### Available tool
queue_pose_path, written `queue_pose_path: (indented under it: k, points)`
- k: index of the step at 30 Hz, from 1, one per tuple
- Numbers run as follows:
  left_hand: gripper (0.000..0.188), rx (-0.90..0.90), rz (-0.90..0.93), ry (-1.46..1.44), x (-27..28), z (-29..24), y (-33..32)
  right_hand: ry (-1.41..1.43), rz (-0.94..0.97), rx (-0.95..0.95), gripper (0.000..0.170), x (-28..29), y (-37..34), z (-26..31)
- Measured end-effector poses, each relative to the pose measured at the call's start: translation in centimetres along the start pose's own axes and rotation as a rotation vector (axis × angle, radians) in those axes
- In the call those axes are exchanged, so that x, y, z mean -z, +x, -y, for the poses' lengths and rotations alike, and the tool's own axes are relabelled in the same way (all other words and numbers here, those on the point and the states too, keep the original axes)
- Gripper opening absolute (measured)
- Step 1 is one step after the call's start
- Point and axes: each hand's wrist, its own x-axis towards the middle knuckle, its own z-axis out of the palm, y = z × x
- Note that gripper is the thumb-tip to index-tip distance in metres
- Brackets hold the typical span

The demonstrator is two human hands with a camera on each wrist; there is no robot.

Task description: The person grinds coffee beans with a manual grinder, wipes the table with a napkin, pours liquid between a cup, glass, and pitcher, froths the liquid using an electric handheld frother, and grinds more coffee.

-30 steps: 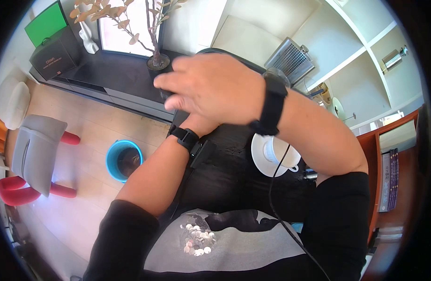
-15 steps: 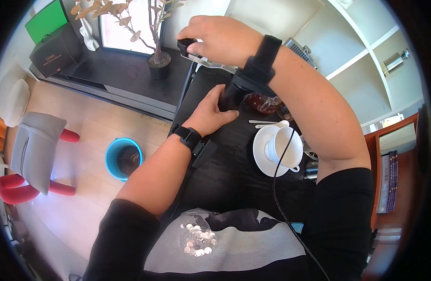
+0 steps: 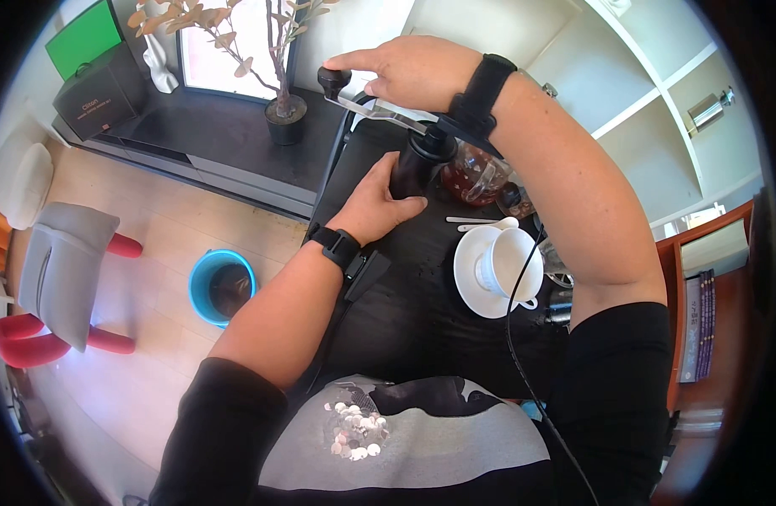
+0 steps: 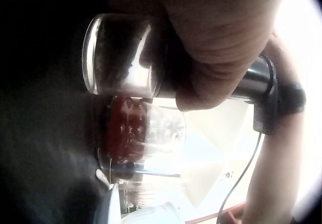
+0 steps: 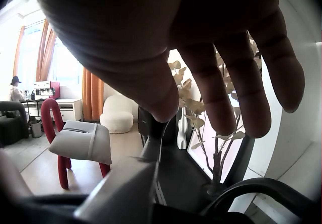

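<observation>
A black hand coffee grinder (image 3: 417, 164) stands tilted at the table's far end, its clear glass jar (image 4: 123, 58) at the bottom. My left hand (image 3: 371, 202) grips the grinder's body, thumb and fingers wrapped round it. From the grinder's top a metal crank arm (image 3: 375, 111) reaches left to a dark round knob (image 3: 333, 80). My right hand (image 3: 413, 72) is over the crank, with a straight index finger on the knob. Its thumb lies apart from the knob in the head view, and the other fingers hang loosely extended in the right wrist view.
Close by the grinder sits a glass pot of red liquid (image 3: 474, 173). A white cup (image 3: 516, 263) rests on a saucer (image 3: 471, 282), beside white spoons (image 3: 489, 222). A cable (image 3: 510, 337) hangs across the view. On the floor are a blue bin (image 3: 223, 287) and a chair (image 3: 63, 270).
My right hand has moved from over the left hand to the crank knob, uncovering the grinder. Its thumb has since come away from the knob. My left hand stays in place.
</observation>
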Motion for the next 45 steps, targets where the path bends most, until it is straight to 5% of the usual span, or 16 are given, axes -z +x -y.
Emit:
queue_pose_path:
  k: [4, 20, 22, 32, 34, 45]
  points:
    - [0.055, 0.004, -0.033, -0.017, -0.2, 0.6, 0.0, -0.003, -0.014, -0.014, 0.047, 0.1, -0.1, -0.2]
    - [0.054, -0.015, -0.049, 0.111, 0.0, 0.4, -0.1, -0.075, 0.013, -0.114, 0.046, 0.6, -2.3, -2.0]
    - [0.074, 0.019, -0.006, 0.118, 0.1, 0.3, 0.0, -0.079, -0.07, -0.029, 0.045, 0.0, -2.4, -2.0]
    - [0.076, 0.053, -0.005, 0.095, 0.1, 1.0, 0.1, -0.07, -0.1, -0.02, 0.05, -0.7, -2.5, -1.5]
    - [0.052, -0.01, -0.056, 0.181, 0.0, 1.0, 0.0, -0.074, -0.084, -0.024, 0.051, -0.8, -2.6, -1.3]
    - [0.053, -0.023, -0.048, 0.098, -0.1, 1.1, 0.1, -0.065, -0.11, 0.025, 0.049, -1.0, -2.5, -1.4]
